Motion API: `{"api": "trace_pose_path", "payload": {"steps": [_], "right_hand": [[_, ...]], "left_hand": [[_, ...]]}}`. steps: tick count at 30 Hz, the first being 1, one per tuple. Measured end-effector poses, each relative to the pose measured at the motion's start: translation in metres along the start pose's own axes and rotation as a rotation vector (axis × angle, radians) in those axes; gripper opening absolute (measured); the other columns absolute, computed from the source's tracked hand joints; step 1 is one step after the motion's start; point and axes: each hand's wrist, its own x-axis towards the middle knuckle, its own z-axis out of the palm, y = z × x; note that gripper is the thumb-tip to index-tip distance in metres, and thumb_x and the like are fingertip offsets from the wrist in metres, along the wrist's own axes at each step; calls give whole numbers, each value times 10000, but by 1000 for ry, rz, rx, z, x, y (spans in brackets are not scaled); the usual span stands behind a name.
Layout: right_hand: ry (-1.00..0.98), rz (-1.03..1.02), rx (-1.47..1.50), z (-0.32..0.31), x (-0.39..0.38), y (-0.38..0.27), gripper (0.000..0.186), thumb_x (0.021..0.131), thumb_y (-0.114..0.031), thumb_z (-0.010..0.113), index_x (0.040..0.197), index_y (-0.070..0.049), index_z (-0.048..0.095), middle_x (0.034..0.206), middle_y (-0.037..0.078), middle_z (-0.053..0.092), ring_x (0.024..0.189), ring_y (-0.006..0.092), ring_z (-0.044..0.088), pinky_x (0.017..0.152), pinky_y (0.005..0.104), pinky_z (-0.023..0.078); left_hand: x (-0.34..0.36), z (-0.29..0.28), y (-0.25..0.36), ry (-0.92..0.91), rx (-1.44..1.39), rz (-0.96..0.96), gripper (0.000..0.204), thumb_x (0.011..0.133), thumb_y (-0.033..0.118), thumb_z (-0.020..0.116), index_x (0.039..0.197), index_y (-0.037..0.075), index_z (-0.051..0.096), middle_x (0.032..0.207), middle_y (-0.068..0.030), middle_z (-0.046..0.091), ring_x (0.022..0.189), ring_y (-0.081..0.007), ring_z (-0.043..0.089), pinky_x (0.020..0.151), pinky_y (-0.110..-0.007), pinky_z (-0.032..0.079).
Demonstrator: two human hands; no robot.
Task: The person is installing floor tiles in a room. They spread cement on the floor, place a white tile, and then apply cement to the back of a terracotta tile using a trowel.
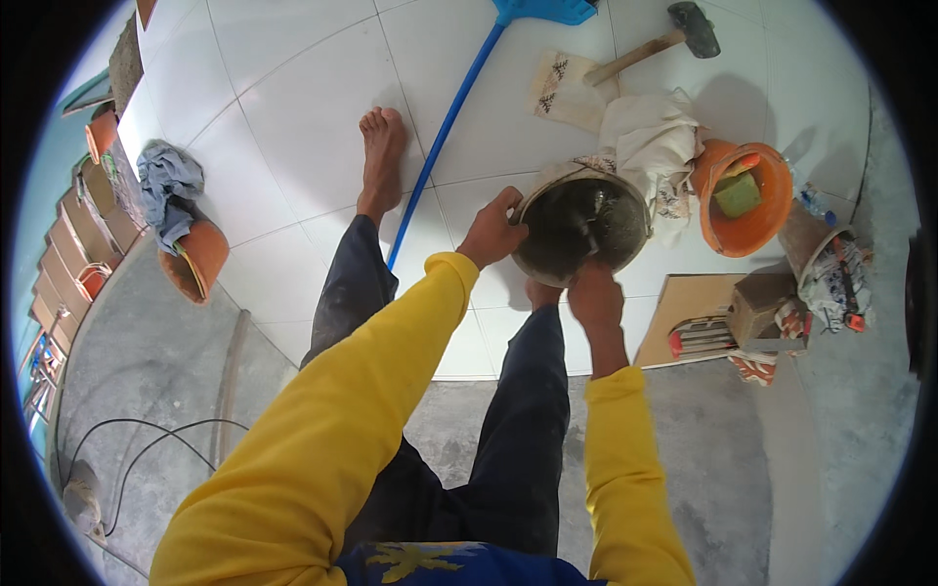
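My left hand [489,225] is closed on the left rim of a dark bucket [640,220], which holds murky grey contents. My right hand [596,298] is closed at the bucket's lower right, around something I cannot make out; a light, slim object [593,230] shows inside above it. A white cloth [645,132] lies just behind the bucket. To its right stands an orange bucket [718,225] with a green sponge [738,195] inside.
Around my bare feet on white tiles lie a blue long-handled tool [449,117], a hammer [640,54] and a cardboard piece [674,322] with tools. A tilted grimy bucket [811,244] is at right, an orange bucket [200,264] with grey cloth at left. Cables [147,425] cross the concrete.
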Motion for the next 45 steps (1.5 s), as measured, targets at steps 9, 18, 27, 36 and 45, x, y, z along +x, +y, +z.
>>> {"api": "trace_pose_path", "payload": {"steps": [9, 18, 27, 36, 45], "right_hand": [[200, -249, -94, -103, -31, -111, 403, 954, -258, 666, 1320, -95, 622, 1164, 198, 662, 976, 449, 729, 816, 559, 608], [299, -440, -226, -225, -49, -309, 399, 970, -225, 638, 1341, -84, 599, 1199, 210, 664, 931, 462, 733, 815, 566, 601], [194, -457, -340, -304, -94, -496, 302, 1026, -248, 591, 1271, -74, 628, 1189, 223, 683, 1043, 453, 719, 843, 573, 586], [250, -431, -312, -365, -53, -582, 380, 1032, -352, 559, 1044, -11, 726, 991, 273, 761, 974, 484, 740, 877, 558, 589], [239, -593, 174, -360, 18, -586, 369, 1033, -357, 630, 1158, -25, 729, 888, 210, 762, 827, 392, 761, 751, 488, 583]], "left_hand": [[-42, -79, 7, 213, -101, 86, 587, 832, 189, 777, 1367, 29, 594, 1290, -248, 697, 1237, -409, 669, 1061, -440, 517], [-81, -310, 75, 350, -585, -35, 289, 851, 76, 726, 1093, 12, 582, 1026, -174, 681, 961, -254, 703, 818, -386, 558], [-113, -497, 115, 472, -750, 77, 290, 898, 15, 712, 1167, -8, 604, 1172, -152, 721, 1109, -228, 709, 997, -350, 556], [-86, -584, 161, 377, -797, 145, 343, 913, 2, 719, 1240, -19, 618, 1260, -135, 694, 1301, -250, 643, 1045, -369, 545], [34, -634, 149, 385, -56, 286, 333, 901, 22, 768, 1182, 57, 594, 1262, -105, 716, 1416, -234, 549, 1218, -462, 339]]}}
